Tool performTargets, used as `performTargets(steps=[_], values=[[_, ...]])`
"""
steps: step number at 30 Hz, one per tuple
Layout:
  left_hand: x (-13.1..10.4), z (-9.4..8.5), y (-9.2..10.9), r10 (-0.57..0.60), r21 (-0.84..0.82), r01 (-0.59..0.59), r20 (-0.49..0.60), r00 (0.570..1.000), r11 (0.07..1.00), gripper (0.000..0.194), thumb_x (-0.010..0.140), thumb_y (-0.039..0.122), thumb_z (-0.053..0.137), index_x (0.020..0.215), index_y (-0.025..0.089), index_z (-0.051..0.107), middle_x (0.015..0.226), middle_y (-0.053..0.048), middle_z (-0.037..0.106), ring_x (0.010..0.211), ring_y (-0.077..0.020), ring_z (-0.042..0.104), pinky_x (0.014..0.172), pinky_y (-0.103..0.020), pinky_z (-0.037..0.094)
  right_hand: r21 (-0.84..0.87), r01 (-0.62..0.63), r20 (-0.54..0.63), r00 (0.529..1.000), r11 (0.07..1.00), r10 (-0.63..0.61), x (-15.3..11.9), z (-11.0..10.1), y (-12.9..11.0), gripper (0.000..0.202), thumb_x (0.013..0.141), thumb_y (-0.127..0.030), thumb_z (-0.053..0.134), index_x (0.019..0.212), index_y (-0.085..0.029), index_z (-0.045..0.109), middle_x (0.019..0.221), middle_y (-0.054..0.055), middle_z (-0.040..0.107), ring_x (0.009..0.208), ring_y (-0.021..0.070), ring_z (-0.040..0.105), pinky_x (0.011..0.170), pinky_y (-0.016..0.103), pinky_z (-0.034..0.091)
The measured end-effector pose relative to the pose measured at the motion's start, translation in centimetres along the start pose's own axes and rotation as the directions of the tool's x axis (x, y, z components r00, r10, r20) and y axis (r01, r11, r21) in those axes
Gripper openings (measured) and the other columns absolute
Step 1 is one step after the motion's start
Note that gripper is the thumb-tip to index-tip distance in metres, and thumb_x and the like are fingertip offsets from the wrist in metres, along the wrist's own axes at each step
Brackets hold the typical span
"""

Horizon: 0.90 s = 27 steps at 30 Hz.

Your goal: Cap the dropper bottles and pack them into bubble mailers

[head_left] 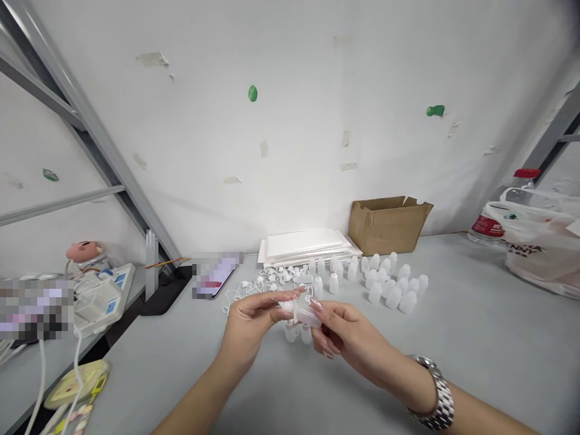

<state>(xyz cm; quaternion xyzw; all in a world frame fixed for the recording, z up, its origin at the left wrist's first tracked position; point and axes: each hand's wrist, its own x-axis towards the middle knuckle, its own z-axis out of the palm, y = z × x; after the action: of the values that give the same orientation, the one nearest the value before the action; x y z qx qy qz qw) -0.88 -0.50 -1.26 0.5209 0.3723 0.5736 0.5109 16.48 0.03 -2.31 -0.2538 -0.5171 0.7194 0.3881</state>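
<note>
A small translucent white plastic bottle (308,316) lies sideways between my two hands above the table. My left hand (249,320) pinches its narrower, white end, with the fingertips over the top and the thumb below. My right hand (348,329) grips the wider body between thumb and fingers. A thin white loop (310,291) sticks up beside the right thumb; whether it joins the bottle is hard to tell. Just under the hands stand small bottles (290,332), partly hidden. Beyond my left hand lies a tangle of white cords (276,277) with small pieces on them.
Several more bottles (393,296) stand at the right on the grey table (475,338). White padded envelopes (308,244) and an open cardboard box (385,226) are by the wall. A phone (220,275) lies left; a plastic bag (544,241) and large bottle (487,223) stand far right.
</note>
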Motion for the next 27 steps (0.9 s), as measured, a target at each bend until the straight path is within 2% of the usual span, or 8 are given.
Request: performTargets(steps=[4,9,13,19,24,27], values=[[-0.06,-0.03,0.12,-0.022,0.011,0.021,0.034,0.999,1.0,0.006,0.063,0.02,0.074,0.068,0.023,0.072,0.085,-0.002,0.076,0.093,-0.0268,0.067,0.083,-0.036,0.052,-0.073,0.042,-0.031,0.999,0.996,-0.044,-0.19,-0.02,0.12,0.039,0.084,-0.05,0.051,0.064,-0.017,0.051,0.051,-0.004,0.049,0.044,0.0072,0.033,0.048,0.025,0.024],[-0.17,0.16,0.14,-0.019,0.048,0.019,-0.004,1.0,0.999,0.009,0.065,0.019,0.072,0.071,0.021,0.066,0.082,-0.003,0.076,0.091,-0.0254,0.068,0.076,-0.032,0.054,0.057,-0.023,-0.016,1.0,0.998,0.024,-0.21,0.28,-0.09,0.04,0.08,-0.053,0.055,0.063,-0.016,0.052,0.046,-0.005,0.048,0.04,0.006,0.032,0.045,0.024,0.023],[-0.46,0.4,0.16,-0.005,0.08,0.01,-0.06,0.998,0.997,0.016,0.066,0.023,0.073,0.073,0.02,0.058,0.083,-0.005,0.076,0.09,-0.0253,0.068,0.069,-0.03,0.054,0.087,-0.056,-0.037,0.998,0.995,0.06,-0.2,0.57,-0.14,0.04,0.077,-0.052,0.059,0.065,-0.014,0.056,0.043,-0.004,0.05,0.038,0.0059,0.036,0.043,0.023,0.023],[-0.62,0.54,-0.02,0.02,0.002,-0.02,-0.027,0.999,1.0,0.031,0.068,0.022,0.073,0.078,0.024,0.044,0.075,0.001,0.075,0.059,-0.0159,0.068,0.062,-0.029,0.053,0.115,-0.051,-0.037,0.998,0.992,0.056,-0.19,0.58,-0.08,0.04,0.076,-0.051,0.06,0.065,-0.013,0.057,0.043,-0.003,0.053,0.036,0.0051,0.035,0.043,0.022,0.026],[-0.38,0.32,-0.04,0.068,0.013,-0.069,0.019,0.997,0.998,0.023,0.07,0.019,0.071,0.079,0.023,0.05,0.08,-0.001,0.075,0.083,-0.0214,0.069,0.062,-0.029,0.054,0.114,-0.058,-0.039,0.997,0.992,0.063,-0.21,0.58,-0.11,0.04,0.077,-0.051,0.06,0.067,-0.012,0.058,0.044,-0.003,0.053,0.037,0.0051,0.037,0.043,0.022,0.025],[-0.25,0.08,0.23,0.108,0.055,-0.11,0.036,0.993,0.992,0.018,0.069,0.018,0.071,0.077,0.022,0.057,0.08,-0.003,0.075,0.084,-0.0221,0.069,0.063,-0.029,0.055,0.101,-0.058,-0.034,0.998,0.993,0.061,-0.23,0.6,-0.1,0.04,0.077,-0.051,0.06,0.064,-0.013,0.056,0.045,-0.003,0.054,0.037,0.0049,0.037,0.044,0.022,0.025]])
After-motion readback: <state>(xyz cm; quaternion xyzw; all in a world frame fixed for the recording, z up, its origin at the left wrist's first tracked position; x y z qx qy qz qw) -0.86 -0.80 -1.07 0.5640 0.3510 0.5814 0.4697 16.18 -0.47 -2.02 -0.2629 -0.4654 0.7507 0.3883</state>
